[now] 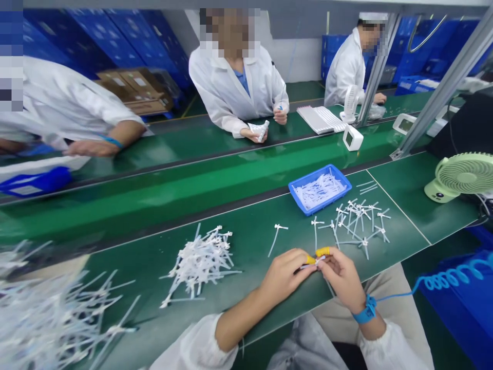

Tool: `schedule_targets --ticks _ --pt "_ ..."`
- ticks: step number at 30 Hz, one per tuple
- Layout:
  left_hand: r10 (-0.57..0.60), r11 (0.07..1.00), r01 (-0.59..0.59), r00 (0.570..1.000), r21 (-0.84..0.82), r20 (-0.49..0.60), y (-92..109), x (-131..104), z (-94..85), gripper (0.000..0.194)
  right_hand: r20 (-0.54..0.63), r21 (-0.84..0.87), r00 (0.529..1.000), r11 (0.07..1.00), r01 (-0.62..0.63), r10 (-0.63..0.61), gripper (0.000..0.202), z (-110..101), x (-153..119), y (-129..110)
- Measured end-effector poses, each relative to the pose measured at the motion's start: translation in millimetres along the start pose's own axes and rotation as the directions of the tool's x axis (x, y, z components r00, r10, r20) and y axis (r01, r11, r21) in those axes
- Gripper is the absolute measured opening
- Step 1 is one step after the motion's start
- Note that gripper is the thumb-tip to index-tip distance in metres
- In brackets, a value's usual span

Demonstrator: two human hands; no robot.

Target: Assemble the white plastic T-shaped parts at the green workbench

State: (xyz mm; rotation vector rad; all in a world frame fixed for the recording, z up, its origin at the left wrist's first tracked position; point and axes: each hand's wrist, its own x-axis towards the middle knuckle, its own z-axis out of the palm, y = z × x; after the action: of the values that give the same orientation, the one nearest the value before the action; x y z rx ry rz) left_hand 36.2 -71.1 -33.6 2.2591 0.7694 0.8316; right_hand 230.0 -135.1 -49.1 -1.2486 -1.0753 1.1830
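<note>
The left hand (285, 273) and right hand (344, 276) met, fingertips pinched on a small white piece (318, 262) between them. Fitting its parts seemed in hand, next probably calling for a steady grip. Its long axis ran hand to hand, one thin stem (330, 289) apparently pointing bodyward.

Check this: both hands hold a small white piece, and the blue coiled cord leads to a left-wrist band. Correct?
Wrong wrist: the head view shows the blue coiled cord leading to a band on the right wrist. Left hand and right hand do hold a small white piece.
</note>
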Motion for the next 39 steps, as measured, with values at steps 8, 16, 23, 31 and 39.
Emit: schedule_targets --ticks 8,16,23,31,39 --pt "-0.024 1.0 0.027 0.977 0.012 -0.214 -28.3 12.9 -39.6 0.026 -0.223 -0.074 0.972 0.996 0.055 -0.07 0.034 -25.6 10.9 -27.6" --pt "-0.173 0.937 0.221 0.967 0.272 -0.189 -79.5 19.1 -47.3 0.02 -0.223 -0.455 0.945 0.883 0.116 -0.24 0.031 -75.7 63.4 -52.9" --pt "-0.117 0.979 0.1 0.989 0.178 0.086 -51.8 12.5 -28.0 0.017 -0.154 -0.661 0.879 0.708 0.248 -0.451 0.026 -80.2 83.7 -63.5" --pt "0.13 0.986 -0.157 0.929 0.05 0.348 -20.1 6.5 -17.8 0.024 0.214 -0.8 0.842 0.406 0.442 -0.496 0.023 -20.1 149.9 -62.0" --pt "0.115 0.989 -0.141 0.933 0.053 0.341 -27.3 3.2 -16.9 0.034 0.301 -0.862 0.898 0.312 0.4 -0.322 0.028 -14.0 181.7 -47.0"
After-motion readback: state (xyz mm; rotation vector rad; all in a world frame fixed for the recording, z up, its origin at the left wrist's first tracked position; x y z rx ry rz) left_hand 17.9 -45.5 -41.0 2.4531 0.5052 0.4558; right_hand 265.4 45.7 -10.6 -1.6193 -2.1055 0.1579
